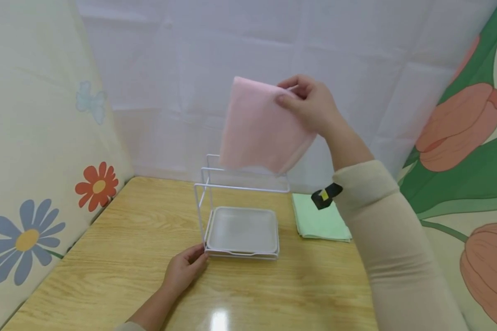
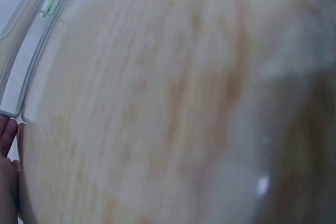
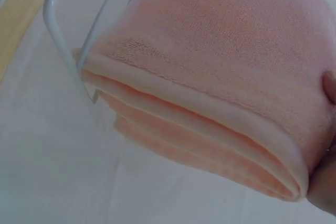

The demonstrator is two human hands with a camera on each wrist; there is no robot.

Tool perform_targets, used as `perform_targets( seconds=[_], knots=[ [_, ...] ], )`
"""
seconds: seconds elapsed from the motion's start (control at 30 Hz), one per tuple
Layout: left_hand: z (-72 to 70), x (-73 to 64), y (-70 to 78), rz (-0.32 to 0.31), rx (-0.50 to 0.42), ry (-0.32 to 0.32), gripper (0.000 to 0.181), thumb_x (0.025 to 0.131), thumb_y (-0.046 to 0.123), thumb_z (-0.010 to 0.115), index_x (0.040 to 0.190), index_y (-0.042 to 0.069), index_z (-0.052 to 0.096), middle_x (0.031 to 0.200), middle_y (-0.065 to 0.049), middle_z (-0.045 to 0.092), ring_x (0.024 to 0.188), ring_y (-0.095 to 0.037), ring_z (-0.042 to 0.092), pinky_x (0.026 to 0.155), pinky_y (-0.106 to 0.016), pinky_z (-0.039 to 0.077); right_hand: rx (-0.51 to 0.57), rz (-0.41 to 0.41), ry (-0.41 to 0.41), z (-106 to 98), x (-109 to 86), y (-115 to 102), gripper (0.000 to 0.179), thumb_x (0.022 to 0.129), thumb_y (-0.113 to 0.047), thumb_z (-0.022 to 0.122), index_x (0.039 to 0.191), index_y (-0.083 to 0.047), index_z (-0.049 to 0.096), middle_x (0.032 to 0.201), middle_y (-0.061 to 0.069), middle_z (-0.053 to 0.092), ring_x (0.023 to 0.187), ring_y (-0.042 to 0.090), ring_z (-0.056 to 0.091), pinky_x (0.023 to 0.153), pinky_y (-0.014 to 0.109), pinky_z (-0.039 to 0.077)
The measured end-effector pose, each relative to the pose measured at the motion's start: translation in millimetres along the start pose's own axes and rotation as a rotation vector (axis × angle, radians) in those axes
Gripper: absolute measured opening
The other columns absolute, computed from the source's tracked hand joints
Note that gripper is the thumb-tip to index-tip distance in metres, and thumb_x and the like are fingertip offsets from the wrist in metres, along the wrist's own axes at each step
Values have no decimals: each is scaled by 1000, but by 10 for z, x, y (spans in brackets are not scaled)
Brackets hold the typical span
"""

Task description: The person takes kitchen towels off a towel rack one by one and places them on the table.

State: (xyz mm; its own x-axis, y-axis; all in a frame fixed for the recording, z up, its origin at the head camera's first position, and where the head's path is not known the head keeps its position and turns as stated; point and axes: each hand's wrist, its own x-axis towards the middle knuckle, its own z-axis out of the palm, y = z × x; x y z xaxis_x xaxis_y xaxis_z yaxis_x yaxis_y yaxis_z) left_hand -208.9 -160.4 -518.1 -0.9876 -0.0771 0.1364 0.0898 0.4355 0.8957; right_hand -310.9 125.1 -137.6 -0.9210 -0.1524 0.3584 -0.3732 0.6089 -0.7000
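My right hand pinches a folded pink towel by its upper right edge and holds it up above a white wire rack. The right wrist view shows the folded layers of the pink towel close up, with the rack's bars beside it. A pale tray lies flat in the base of the rack. At the rack's front left lower corner, my left hand grips the frame between thumb and fingers. Only part of that hand shows in the left wrist view.
A folded light green towel lies on the wooden table, right of the rack. A white cloth backdrop stands behind the table. Flower-patterned panels rise on both sides. A black strap device sits on the right cuff.
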Motion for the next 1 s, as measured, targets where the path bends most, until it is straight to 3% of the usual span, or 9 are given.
perform_targets(
  seconds=[0.37,0.7,1.0],
  knots=[
    [17,13,-5,4,25,7,34,91,18,69,122,3,67,115,-14,72,95,-7,67,83,-17,53,-17,-13,45,-306,-130,-73,35,89,-39,72,120,-23,66,101,-3,67,82,7,60,72,22,49],
    [-8,21,-26,-4,3,0,34,92,18,68,122,2,66,116,-16,71,93,-3,67,81,-15,54,-100,-3,12,-545,-267,52,43,87,-47,71,123,-25,65,94,-7,64,77,9,60,63,22,51],
    [-30,14,-25,-1,-7,-1,34,92,17,69,122,1,66,117,-17,71,91,0,66,81,-15,53,-76,41,20,-742,-400,224,45,84,-47,74,122,-23,67,89,-10,64,70,6,59,58,20,51]
  ],
)
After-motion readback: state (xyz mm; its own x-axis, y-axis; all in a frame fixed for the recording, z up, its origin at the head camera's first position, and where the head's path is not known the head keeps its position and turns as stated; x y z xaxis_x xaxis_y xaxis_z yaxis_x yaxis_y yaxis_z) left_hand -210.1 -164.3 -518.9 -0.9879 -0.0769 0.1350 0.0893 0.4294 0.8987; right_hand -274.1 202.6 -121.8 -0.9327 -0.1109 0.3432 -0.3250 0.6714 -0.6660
